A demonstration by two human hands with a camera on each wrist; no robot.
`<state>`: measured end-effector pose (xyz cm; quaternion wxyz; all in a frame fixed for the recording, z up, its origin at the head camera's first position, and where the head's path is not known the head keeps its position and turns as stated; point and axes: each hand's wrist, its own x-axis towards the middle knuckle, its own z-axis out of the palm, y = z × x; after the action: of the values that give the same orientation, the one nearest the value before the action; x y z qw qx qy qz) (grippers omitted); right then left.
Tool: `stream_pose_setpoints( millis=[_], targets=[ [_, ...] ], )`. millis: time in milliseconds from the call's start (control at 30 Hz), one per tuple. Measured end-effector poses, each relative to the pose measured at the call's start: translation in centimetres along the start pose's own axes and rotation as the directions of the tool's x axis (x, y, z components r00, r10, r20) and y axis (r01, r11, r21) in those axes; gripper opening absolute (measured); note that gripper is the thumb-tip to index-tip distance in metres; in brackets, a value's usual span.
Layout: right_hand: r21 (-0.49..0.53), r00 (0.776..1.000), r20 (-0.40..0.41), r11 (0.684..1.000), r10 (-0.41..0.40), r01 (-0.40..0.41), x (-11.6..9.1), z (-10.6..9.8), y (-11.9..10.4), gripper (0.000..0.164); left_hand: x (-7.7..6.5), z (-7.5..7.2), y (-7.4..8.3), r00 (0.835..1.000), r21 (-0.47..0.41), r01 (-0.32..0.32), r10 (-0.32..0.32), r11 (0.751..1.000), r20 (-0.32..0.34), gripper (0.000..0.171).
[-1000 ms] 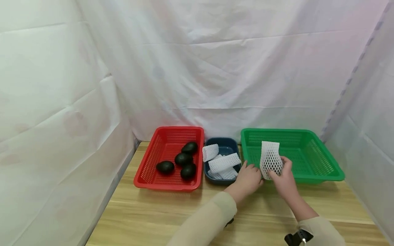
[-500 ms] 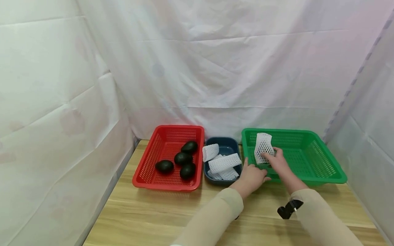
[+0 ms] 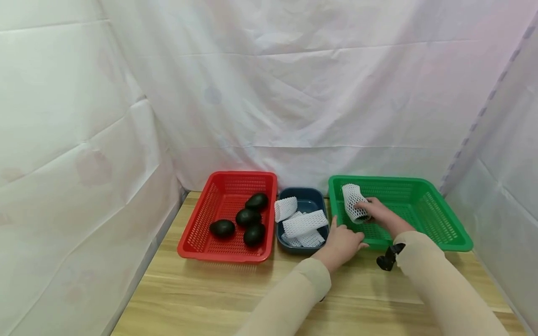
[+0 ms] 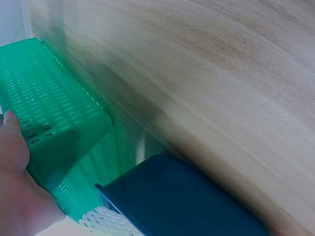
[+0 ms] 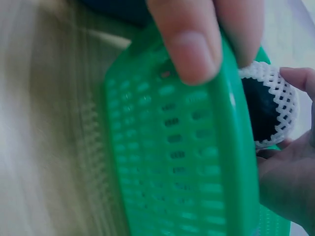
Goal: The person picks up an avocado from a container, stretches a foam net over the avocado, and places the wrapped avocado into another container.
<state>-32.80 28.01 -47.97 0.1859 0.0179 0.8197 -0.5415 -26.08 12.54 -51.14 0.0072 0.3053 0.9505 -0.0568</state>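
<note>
My right hand (image 3: 381,216) holds an avocado (image 5: 261,110) wrapped in a white foam net sleeve (image 3: 352,199), low inside the left part of the green basket (image 3: 456,226). The right wrist view shows the avocado's dark end in the sleeve's open mouth, with thumb and fingers around the net. At the basket's front left corner my left hand (image 3: 339,245) grips the rim, its thumb against the outer wall. One finger points along the left side.
Left of the green basket stands a dark blue tray (image 3: 303,192) with several foam net sleeves (image 3: 304,224). Further left, a red basket (image 3: 191,233) holds several bare avocados (image 3: 248,217). White cloth (image 3: 273,93) hangs behind the wooden table (image 3: 201,298).
My right hand has carried the sleeved avocado leftward and down into the green basket, and the sleeve now leans left. My left hand has stayed near the basket's front left corner.
</note>
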Motion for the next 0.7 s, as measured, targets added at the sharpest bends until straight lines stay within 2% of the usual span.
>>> stream_pose_setpoints(
  millis=[200, 367, 600, 700],
  targets=[
    [-0.024, 0.999, 0.024, 0.999, 0.03, -0.03, 1.1, -0.7, 0.0, 0.076, -0.1, 0.0, 0.0, 1.0, 0.02, -0.01, 0.01, 1.0, -0.005, 0.041],
    [-0.066, 0.996, 0.079, 0.997, 0.05, -0.045, 2.7, -1.3, 0.0, 0.071, -0.2, -0.3, -0.2, 1.0, 0.029, -0.019, 0.019, 0.999, -0.014, 0.037],
    [-0.199, 0.986, 0.15, 0.979, 0.077, -0.046, 4.8, -2.4, -0.1, 0.088, -0.3, -0.4, 0.0, 1.0, 0.049, -0.003, 0.003, 0.999, -0.002, 0.037],
    [-0.233, 0.984, 0.155, 0.971, 0.084, -0.046, 5.2, -2.5, -0.5, 0.086, -0.4, -0.4, 0.1, 1.0, 0.038, 0.007, -0.007, 0.999, 0.007, 0.038]
  ],
)
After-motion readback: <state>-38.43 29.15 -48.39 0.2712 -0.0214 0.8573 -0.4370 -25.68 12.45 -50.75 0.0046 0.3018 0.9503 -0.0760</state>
